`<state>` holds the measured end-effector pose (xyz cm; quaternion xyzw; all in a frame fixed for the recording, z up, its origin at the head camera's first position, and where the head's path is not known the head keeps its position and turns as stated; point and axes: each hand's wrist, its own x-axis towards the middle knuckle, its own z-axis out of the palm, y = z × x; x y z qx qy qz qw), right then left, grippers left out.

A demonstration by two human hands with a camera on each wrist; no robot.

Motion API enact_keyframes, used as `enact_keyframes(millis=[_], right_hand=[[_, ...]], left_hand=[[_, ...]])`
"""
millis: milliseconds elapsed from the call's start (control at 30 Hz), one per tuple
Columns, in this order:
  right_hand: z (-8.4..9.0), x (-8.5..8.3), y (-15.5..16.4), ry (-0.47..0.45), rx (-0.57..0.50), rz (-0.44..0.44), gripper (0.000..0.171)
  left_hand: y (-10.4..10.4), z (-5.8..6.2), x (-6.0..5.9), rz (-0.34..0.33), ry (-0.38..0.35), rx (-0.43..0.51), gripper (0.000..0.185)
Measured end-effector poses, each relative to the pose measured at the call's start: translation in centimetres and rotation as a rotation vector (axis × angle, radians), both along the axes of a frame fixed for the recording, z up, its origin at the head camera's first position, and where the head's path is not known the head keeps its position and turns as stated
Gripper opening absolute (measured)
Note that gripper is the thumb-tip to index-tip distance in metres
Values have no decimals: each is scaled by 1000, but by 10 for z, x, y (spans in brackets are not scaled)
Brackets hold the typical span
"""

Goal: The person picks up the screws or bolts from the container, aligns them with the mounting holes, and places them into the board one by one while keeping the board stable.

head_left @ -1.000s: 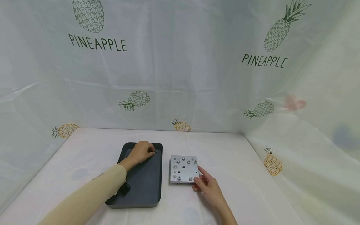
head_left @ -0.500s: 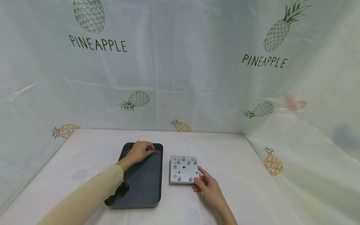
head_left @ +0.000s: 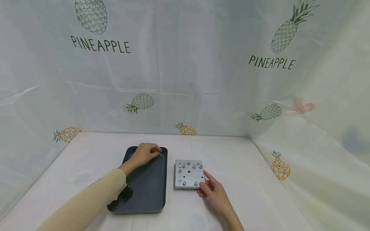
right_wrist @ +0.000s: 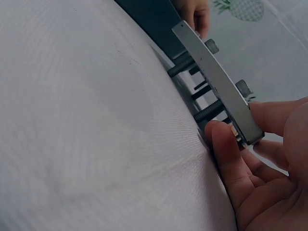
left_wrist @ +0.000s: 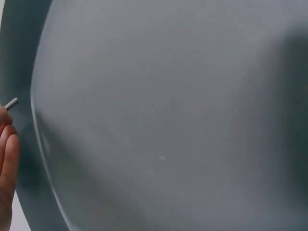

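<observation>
My left hand [head_left: 145, 154] is at the far right corner of a dark grey tray [head_left: 147, 192]. Thumb and fingertips pinch a small metal pin [left_wrist: 12, 103], whose end pokes out beyond them in the left wrist view. To the tray's right, a square silver metal plate [head_left: 189, 175] carries several socket-head screws and a few bare holes. My right hand [head_left: 215, 194] holds its near right corner, thumb on top and fingers below. In the right wrist view, threaded screw ends [right_wrist: 209, 111] and thinner pins stick out from the plate's underside.
A black rounded object [head_left: 127, 192] shows beside the left sleeve [head_left: 95, 195], over the tray's near left part. White cloth [head_left: 245, 179] covers the table, and a pineapple-print curtain [head_left: 202, 80] hangs behind it and along the sides.
My left hand has shifted slightly away and to the right, toward the tray's far corner, still pinching the pin. The right hand and the plate have stayed in place.
</observation>
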<state>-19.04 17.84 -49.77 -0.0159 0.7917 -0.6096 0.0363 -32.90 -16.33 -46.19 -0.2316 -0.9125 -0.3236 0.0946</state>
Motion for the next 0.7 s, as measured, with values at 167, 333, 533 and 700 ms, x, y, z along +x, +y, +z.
enact_keyframes(millis=[167,333,533,700], right_hand=[[0,0,-1,-7,-10,-3,67],[1,1,-1,-8,-9,-7,67],[1,1,0,-6,-16,-3,67],[1,0,1,-2,-17,2,67]], left_hand=[[6,8,1,7,-10,21,13],[12,19,3,3,-62,93,15],[18,30,6,-33,-130,167,17],[26,40,11,-97,-190,221,18]])
